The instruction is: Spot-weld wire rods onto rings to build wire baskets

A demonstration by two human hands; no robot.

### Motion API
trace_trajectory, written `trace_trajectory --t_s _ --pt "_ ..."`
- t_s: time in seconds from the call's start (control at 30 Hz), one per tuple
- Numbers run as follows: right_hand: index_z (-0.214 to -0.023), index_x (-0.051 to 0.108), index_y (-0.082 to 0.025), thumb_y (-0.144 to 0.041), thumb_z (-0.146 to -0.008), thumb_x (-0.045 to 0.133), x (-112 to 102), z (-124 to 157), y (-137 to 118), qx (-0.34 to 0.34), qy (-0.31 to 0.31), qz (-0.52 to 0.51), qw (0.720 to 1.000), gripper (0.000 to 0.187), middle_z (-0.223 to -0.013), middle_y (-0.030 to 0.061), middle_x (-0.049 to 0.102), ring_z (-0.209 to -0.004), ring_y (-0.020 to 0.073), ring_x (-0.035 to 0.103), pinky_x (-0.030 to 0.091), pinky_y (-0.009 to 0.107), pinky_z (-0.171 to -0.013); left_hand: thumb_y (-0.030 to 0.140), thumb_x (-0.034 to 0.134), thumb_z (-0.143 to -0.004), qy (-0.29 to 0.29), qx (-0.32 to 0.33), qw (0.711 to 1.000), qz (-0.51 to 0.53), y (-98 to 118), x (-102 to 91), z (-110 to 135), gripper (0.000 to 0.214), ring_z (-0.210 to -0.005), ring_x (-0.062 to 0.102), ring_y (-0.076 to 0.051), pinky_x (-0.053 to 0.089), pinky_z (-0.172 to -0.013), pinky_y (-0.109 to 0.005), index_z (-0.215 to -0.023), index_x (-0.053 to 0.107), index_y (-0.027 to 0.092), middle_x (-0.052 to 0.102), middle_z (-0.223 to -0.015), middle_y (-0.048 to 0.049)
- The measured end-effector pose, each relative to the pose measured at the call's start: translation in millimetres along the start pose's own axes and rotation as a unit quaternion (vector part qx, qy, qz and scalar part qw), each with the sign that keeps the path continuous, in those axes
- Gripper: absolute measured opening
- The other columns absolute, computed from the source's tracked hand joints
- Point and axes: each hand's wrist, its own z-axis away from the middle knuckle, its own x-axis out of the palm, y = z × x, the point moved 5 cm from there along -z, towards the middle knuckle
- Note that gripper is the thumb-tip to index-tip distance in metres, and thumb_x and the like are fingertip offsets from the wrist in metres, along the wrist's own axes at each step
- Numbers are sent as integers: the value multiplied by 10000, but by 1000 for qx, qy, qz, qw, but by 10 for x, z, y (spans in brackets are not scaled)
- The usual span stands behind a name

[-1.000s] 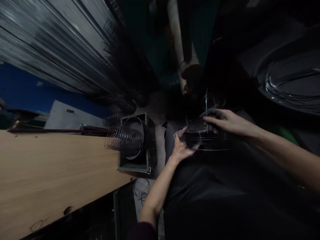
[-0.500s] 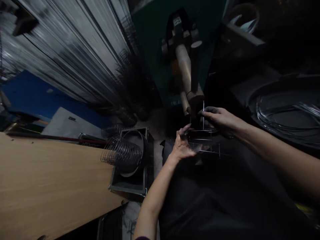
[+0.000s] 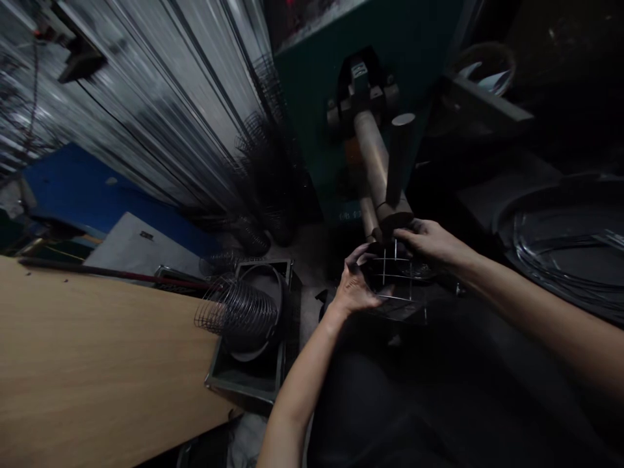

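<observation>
My left hand (image 3: pixel 353 284) is closed around the side of a small wire frame (image 3: pixel 396 298), a grid of thin bright rods. My right hand (image 3: pixel 431 239) pinches a short metal rod (image 3: pixel 396 249) that stands upright against the frame's far edge. Both hands are just below the end of a thick metal cylinder (image 3: pixel 373 146), which juts from a green machine (image 3: pixel 312 97). A darker upright post (image 3: pixel 400 159) rises at the cylinder's near end. Shadow hides part of the frame and the right fingertips.
On the left, a wire coil (image 3: pixel 244 305) rests over a round tub in a metal-framed box (image 3: pixel 244 390), beside a wooden board (image 3: pixel 112 364). More wire lies looped in a dark round holder (image 3: pixel 550 260) on the right. Long metal rods (image 3: pixel 160 97) lean at the upper left.
My right hand has brought the rod down and closer to the frame, under the cylinder's end. The frame has tilted in my left hand. The whole view has shifted slightly.
</observation>
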Motion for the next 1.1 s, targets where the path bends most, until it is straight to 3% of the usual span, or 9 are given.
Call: trace_trajectory --t_s 0.33,0.53,0.77,1.1 --pt "-700 487 -144 -2 -874 472 -6 -251 58 -42 -3 13 999 225 -481 -56 466 -378 39 368 266 155 -375 330 786 -644 22 27 999 5 -80 -28 -79 947 -1007 613 -232 537 -876 -458 -1321 128 261 465 -1240 -126" --pt "-709 537 -140 61 -821 465 -5 -238 54 -18 20 16 1000 242 -493 -48 483 -410 52 397 297 157 -413 316 773 -665 29 51 998 2 -129 -21 -62 939 -1003 618 -236 543 -868 -456 -1335 118 262 475 -1219 -126" --pt "-653 561 -135 53 -787 553 12 -325 23 -21 35 9 999 231 -521 -32 509 -439 54 417 320 165 -434 338 817 -602 15 27 999 -12 -256 -41 -132 1012 -1004 621 -265 502 -924 -511 -1346 139 233 542 -1127 -104" --pt "-608 505 -156 -29 -789 616 -9 -556 218 -16 25 -35 999 248 -472 -38 472 -400 61 413 299 189 -410 323 821 -592 4 -14 1000 6 -342 -55 -202 992 -1047 610 -257 509 -919 -476 -1325 157 240 500 -1217 -125"
